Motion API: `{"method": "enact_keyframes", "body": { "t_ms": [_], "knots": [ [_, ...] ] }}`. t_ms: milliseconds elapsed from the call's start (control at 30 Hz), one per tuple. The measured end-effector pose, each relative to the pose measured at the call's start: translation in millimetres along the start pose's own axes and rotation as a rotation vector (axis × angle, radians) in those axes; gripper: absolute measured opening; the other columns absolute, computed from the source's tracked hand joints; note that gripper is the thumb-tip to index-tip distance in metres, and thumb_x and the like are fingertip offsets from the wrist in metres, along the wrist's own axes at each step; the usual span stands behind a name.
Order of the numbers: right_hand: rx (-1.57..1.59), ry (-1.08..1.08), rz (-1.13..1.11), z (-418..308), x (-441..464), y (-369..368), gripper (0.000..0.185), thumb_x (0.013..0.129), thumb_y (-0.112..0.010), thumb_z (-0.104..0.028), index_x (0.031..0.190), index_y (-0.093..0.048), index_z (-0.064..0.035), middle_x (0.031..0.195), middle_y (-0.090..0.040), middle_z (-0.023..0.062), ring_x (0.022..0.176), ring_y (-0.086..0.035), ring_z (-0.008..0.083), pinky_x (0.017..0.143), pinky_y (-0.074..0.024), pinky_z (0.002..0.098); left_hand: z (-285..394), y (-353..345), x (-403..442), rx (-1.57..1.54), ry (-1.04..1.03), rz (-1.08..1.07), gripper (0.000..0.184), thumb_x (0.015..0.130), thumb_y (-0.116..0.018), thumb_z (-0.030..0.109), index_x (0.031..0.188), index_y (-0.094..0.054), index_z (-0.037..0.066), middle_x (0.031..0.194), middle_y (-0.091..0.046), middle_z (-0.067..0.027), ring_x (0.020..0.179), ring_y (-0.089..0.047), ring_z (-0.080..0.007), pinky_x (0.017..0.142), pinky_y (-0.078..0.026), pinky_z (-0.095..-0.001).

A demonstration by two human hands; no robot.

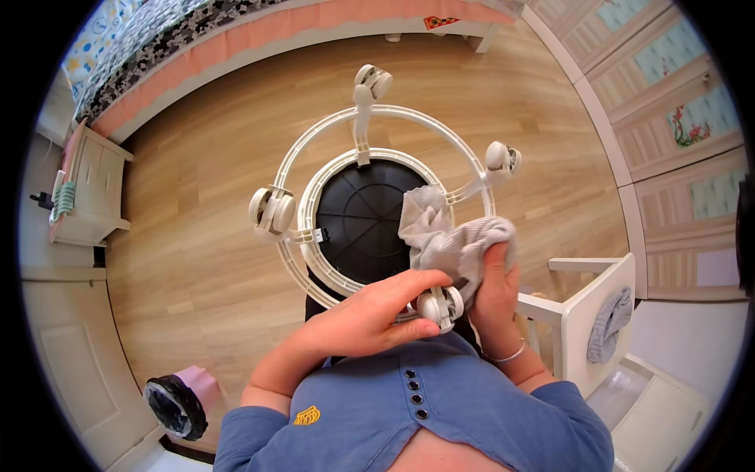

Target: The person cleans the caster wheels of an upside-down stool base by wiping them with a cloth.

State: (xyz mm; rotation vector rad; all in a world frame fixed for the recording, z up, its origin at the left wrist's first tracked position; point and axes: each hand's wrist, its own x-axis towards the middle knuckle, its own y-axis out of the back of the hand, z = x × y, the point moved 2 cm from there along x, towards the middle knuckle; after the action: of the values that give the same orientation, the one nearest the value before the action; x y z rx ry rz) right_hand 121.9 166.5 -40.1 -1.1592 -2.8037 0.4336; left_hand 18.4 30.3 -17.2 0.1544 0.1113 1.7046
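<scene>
The left hand pinches a wheel at the wheeled frame's near edge. Just beside, the right hand clutches a cloth

Your cloth is soft, matt, ribbed fabric. The caster before you looks like smooth, lightly glossy plastic, as does the ring frame; the black disc, matt plastic; the floor, satin wood grain.

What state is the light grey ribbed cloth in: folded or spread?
Crumpled, neither neatly folded nor spread flat. The cloth bunches at the right hand, its creased loose end overlapping the black round panel.
</scene>
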Motion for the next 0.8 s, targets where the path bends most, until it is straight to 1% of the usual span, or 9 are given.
{"method": "enact_keyframes", "body": {
  "t_ms": [67, 133, 167, 233, 367, 500, 533, 767, 800],
  "knots": [
    [0.025, 0.023, -0.017, -5.2, -0.8, 7.3, 0.035, 0.094, -0.038, -0.032, 0.106, -0.051, -0.0017, 0.096, -0.057, 0.0062, 0.085, -0.055, 0.0131, 0.073, -0.0461, 0.0264, -0.1, -0.9, -0.1, -0.013, 0.01, -0.006, 0.056, 0.077, -0.066, 0.026, 0.121, -0.041, 0.001, 0.104, -0.051, -0.013, 0.09, -0.055, -0.0221, 0.08, -0.044, -0.0314],
    [-0.032, 0.025, -0.062, -11.9, -6.8, 16.5, 0.043, 0.094, -0.035, -0.037, 0.111, -0.048, 0.0008, 0.102, -0.055, 0.0088, 0.092, -0.054, 0.0153, 0.077, -0.0456, 0.0275, 1.3, -0.9, -0.8, 0.178, -0.128, 0.105, 0.049, 0.077, -0.066, 0.027, 0.112, -0.044, 0.0, 0.106, -0.052, -0.0166, 0.094, -0.053, -0.0316, 0.079, -0.045, -0.0366],
    [-0.032, 0.025, -0.062, -17.0, -13.0, 17.9, 0.043, 0.094, -0.035, -0.037, 0.111, -0.048, 0.0008, 0.102, -0.055, 0.0088, 0.092, -0.054, 0.0153, 0.077, -0.0456, 0.0275, -0.1, -1.9, -1.5, 0.177, -0.128, 0.105, 0.049, 0.077, -0.066, 0.027, 0.112, -0.044, 0.0, 0.106, -0.052, -0.0166, 0.094, -0.053, -0.0316, 0.079, -0.045, -0.0366],
    [-0.208, 0.016, -0.201, -26.1, -23.0, 15.1, 0.036, 0.094, -0.038, -0.029, 0.104, -0.05, 0.0027, 0.099, -0.055, 0.0087, 0.086, -0.053, 0.0122, 0.076, -0.0433, 0.0248, 0.0, -2.0, -4.2, 0.281, -0.228, 0.233, 0.052, 0.072, -0.069, 0.032, 0.104, -0.047, -0.001, 0.102, -0.053, -0.0167, 0.092, -0.053, -0.0329, 0.077, -0.045, -0.0376],
    [-0.365, 0.242, -0.367, -11.7, -18.3, -2.0, 0.024, 0.091, -0.038, -0.014, 0.105, -0.048, 0.0035, 0.104, -0.049, 0.0118, 0.092, -0.049, 0.0167, 0.083, -0.0385, 0.0282, 4.8, 0.9, -10.0, 0.371, -0.268, 0.292, 0.052, 0.066, -0.072, 0.037, 0.093, -0.049, -0.001, 0.097, -0.054, -0.0164, 0.087, -0.055, -0.0327, 0.074, -0.046, -0.0374],
    [-0.346, 0.173, -0.226, 2.3, -14.3, -7.2, 0.021, 0.089, -0.04, -0.01, 0.104, -0.047, 0.0028, 0.098, -0.05, 0.0092, 0.088, -0.049, 0.0149, 0.079, -0.0394, 0.0255, 7.7, 1.9, -19.4, 0.426, -0.274, 0.258, 0.046, 0.063, -0.074, 0.035, 0.08, -0.048, 0.001, 0.093, -0.055, -0.0155, 0.083, -0.056, -0.0306, 0.07, -0.047, -0.036],
    [-0.397, 0.295, -0.212, 3.0, -10.9, -9.9, 0.021, 0.09, -0.041, -0.012, 0.103, -0.048, 0.0022, 0.096, -0.051, 0.0082, 0.084, -0.049, 0.0138, 0.075, -0.0401, 0.0248, 7.5, 0.8, -20.3, 0.432, -0.281, 0.23, 0.045, 0.062, -0.074, 0.035, 0.077, -0.048, 0.002, 0.093, -0.055, -0.0149, 0.082, -0.056, -0.0297, 0.069, -0.047, -0.0356],
    [-0.273, 0.272, -0.12, 1.4, 2.5, -14.4, 0.022, 0.091, -0.046, -0.018, 0.102, -0.05, 0.0005, 0.089, -0.054, 0.006, 0.082, -0.05, 0.0124, 0.07, -0.041, 0.026, 4.4, -9.8, -16.3, 0.485, -0.408, 0.24, 0.041, 0.063, -0.076, 0.026, 0.079, -0.047, 0.002, 0.095, -0.054, -0.0144, 0.08, -0.056, -0.0301, 0.066, -0.047, -0.0359],
    [-0.264, 0.285, -0.113, 2.0, 4.1, -14.7, 0.021, 0.091, -0.048, -0.019, 0.101, -0.052, -0.0006, 0.088, -0.055, 0.0061, 0.08, -0.051, 0.0127, 0.069, -0.0417, 0.0258, 5.0, -11.0, -16.4, 0.361, -0.279, 0.258, 0.042, 0.063, -0.076, 0.025, 0.082, -0.046, 0.002, 0.095, -0.054, -0.0142, 0.081, -0.056, -0.0302, 0.066, -0.048, -0.0356]
  ]
}}
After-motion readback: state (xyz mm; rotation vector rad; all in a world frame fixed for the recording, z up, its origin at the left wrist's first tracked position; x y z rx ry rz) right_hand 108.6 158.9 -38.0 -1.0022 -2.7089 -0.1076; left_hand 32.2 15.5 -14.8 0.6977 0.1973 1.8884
